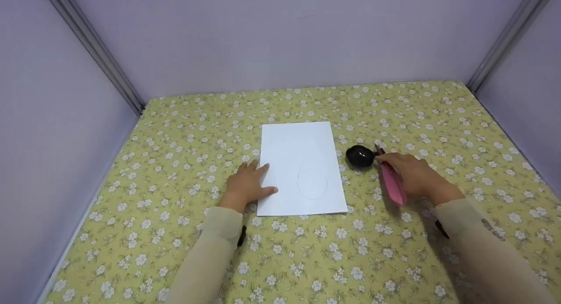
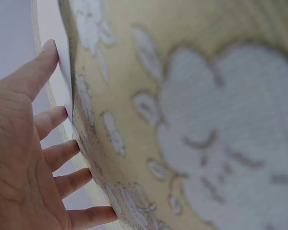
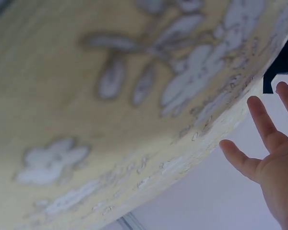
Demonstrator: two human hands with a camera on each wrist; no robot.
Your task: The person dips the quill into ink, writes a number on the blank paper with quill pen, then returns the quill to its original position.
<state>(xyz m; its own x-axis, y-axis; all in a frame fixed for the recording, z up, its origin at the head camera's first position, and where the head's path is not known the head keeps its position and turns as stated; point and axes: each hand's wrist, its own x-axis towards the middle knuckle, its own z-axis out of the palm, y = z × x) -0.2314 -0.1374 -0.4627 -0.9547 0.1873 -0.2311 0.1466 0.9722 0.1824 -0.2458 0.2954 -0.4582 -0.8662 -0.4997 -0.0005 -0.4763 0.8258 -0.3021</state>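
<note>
A sheet of white paper [image 1: 298,142] lies on the flowered cloth, with a faint rounded outline [image 1: 312,182] drawn on its lower right. At its left edge rests my left hand [image 1: 246,183], fingers spread, with thumb and fingertips on the paper. The left wrist view shows these fingers [image 2: 62,155] straight along the paper's edge. My right hand [image 1: 414,174] holds a pink, flat, narrow thing [image 1: 393,184] with a dark upper end; its kind cannot be told. Just left of that hand is a shiny black round object [image 1: 360,156]. In the right wrist view, several fingers [image 3: 264,122] are extended.
A yellow-green cloth [image 1: 184,142] with white flowers covers the table. Pale walls stand behind it [image 1: 280,41] and on both sides, with metal posts [image 1: 98,47] at the back corners.
</note>
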